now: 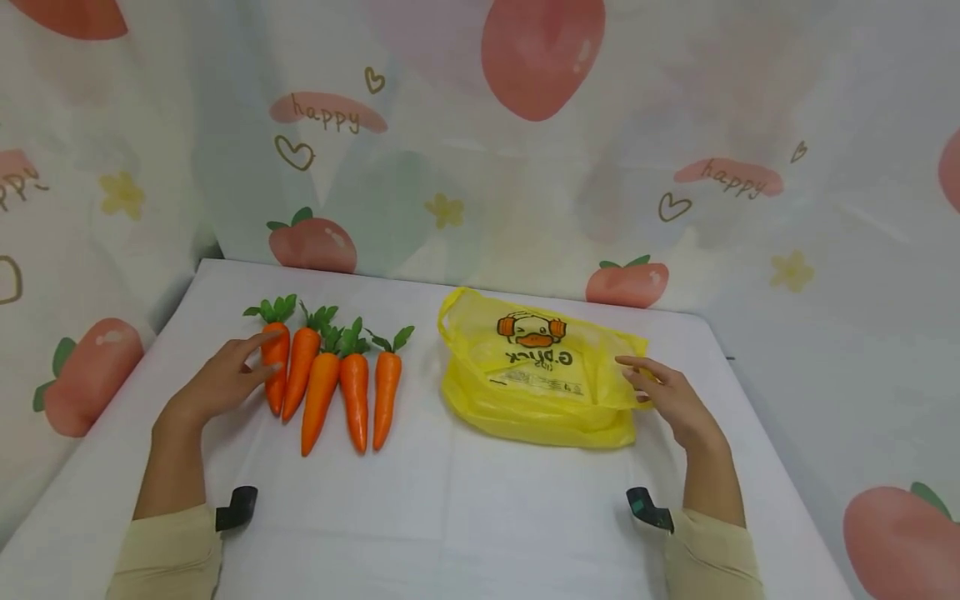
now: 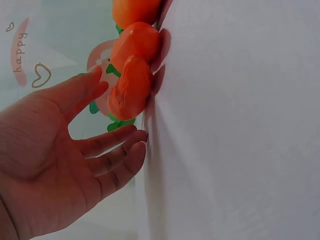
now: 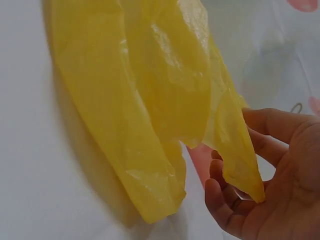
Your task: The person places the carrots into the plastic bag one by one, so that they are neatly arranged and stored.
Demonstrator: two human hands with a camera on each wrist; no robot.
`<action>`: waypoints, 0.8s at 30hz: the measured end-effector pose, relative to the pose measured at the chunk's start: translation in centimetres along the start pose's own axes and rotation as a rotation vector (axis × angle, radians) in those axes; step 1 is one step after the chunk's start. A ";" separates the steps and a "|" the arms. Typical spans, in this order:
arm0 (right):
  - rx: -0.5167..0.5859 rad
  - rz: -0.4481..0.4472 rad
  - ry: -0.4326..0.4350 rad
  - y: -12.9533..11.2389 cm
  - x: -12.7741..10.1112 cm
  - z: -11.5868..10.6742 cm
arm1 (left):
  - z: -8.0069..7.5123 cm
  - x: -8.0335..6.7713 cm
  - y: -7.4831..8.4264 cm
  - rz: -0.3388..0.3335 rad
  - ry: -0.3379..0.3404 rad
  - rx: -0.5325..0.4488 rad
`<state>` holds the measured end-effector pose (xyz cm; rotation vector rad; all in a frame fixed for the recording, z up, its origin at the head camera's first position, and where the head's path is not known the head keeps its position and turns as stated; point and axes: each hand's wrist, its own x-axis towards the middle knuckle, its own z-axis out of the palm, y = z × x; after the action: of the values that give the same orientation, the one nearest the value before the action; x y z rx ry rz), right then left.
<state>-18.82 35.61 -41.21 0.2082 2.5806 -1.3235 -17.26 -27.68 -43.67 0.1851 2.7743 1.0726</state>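
Note:
Several orange toy carrots with green tops lie side by side on the white table, left of centre. My left hand is spread beside the leftmost carrot, one finger reaching over its top. In the left wrist view the fingers lie flat on the cloth next to that carrot, not curled round it. A yellow plastic bag with a duck print lies right of centre. My right hand is at its right edge; the bag's corner rests on loosely bent fingers.
Strawberry-print curtains hang close behind and beside the table. Black wrist-camera mounts sit at both cuffs. The table's left and right edges run near each forearm.

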 end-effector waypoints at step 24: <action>-0.041 -0.010 -0.052 -0.4 0.8 -0.3 | 1.2 0.8 -0.7 0.022 0.035 0.019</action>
<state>-19.76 35.68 -40.96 0.1518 2.5663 -1.2610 -17.80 -27.27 -45.13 0.2012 2.8209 1.0657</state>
